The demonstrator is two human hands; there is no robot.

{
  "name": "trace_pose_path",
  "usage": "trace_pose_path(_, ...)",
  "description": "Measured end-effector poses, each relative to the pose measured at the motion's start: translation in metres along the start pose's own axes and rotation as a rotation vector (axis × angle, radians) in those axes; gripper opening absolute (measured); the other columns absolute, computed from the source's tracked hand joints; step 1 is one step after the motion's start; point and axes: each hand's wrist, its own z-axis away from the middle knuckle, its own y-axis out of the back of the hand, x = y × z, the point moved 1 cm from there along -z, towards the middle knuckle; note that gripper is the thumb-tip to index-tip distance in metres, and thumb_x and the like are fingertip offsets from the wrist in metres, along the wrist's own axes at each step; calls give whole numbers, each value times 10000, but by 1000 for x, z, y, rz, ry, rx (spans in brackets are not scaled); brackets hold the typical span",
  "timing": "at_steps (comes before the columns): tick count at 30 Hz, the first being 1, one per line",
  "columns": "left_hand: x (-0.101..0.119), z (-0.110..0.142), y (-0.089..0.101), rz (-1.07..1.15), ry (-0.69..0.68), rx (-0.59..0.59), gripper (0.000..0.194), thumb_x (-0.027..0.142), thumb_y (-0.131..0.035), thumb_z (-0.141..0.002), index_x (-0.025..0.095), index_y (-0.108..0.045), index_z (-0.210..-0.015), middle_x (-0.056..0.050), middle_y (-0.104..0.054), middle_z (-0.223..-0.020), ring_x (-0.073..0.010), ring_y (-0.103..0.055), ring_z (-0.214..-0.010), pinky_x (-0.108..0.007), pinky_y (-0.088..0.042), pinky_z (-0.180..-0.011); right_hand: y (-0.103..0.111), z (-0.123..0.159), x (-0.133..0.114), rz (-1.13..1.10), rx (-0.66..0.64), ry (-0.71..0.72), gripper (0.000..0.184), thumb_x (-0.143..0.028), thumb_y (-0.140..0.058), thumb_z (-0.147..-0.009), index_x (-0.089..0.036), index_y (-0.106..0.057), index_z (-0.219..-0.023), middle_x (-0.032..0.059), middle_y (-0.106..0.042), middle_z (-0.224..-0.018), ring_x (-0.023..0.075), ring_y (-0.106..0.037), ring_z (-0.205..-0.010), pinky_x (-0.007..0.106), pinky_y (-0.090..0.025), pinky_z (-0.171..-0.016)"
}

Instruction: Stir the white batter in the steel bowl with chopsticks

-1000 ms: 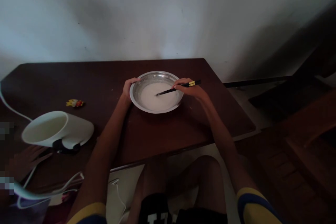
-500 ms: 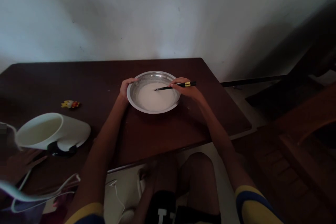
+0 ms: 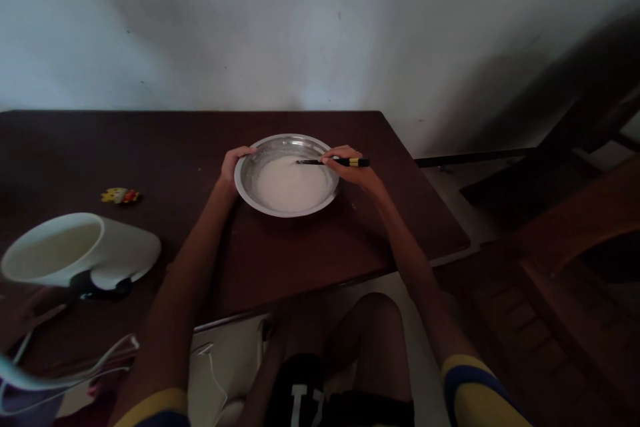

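A round metal bowl (image 3: 245, 190) stands on the dark brown table, partly filled with a pale, thick-looking batter (image 3: 291, 185). My left hand (image 3: 233, 163) grips the bowl's left rim, thumb over the edge and the other fingers hidden behind the wall. In my right hand (image 3: 347, 163), at the right rim, are black chopsticks (image 3: 356, 162) with gold bands. Their tips dip into the mixture near its far side, and the fingers close round them in a pinch.
Left on the table (image 3: 280, 267) are a white container (image 3: 127, 247) with black details and a small yellow-and-red toy figure (image 3: 120, 195). Another person's hand (image 3: 30, 313) rests by the container, near white cables (image 3: 100, 370). A wooden chair (image 3: 565, 247) stands at right.
The chopstick tips have shifted toward the bowl's far side, and the sticks lie closer together. My left hand keeps its hold. The whole view has shifted slightly.
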Motion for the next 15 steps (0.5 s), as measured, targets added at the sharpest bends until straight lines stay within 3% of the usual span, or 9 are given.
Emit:
trace_pose_path(4, 0, 4, -2, 12, 16, -5, 326, 185, -552, -865, 172, -834, -1027, -61, -782, -646, -327, -839, -766, -394, -717, -761, 10, 1, -1, 30, 29, -28, 227, -278, -649, -996, -246, -843, -881, 37, -841, -986, 238, -741, -1053, 395, -570, -998)
trace_pose_path(10, 1, 7, -4, 3, 30, 25, 353, 179, -555, -848, 175, -834, -1063, -58, -775, -617, -331, -841, -770, -382, -721, -733, -5, 4, -24, -84, -269, 21, 178, -362, -721, -969, -262, -859, -918, 31, -845, -1036, 222, -749, -1069, 349, -565, -985)
trace_pose_path(12, 1, 6, -4, -3, 9, 27, 349, 183, -565, -838, 165, -833, -1062, -68, -781, -625, -346, -842, -781, -403, -726, -732, -6, 4, -24, -78, -238, 14, 180, -365, -715, -973, -267, -856, -922, 32, -844, -1063, 223, -742, -1096, 357, -555, -1014)
trace_pose_path(15, 0, 5, -3, 1, -2, -3, 354, 187, -557, -851, 164, -830, -1076, -80, -815, -700, -355, -847, -823, -435, -729, -764, 10, 3, -17, -56, -121, -60, 227, -314, -671, -968, -250, -840, -829, 38, -828, -958, 241, -731, -1062, 380, -553, -1009)
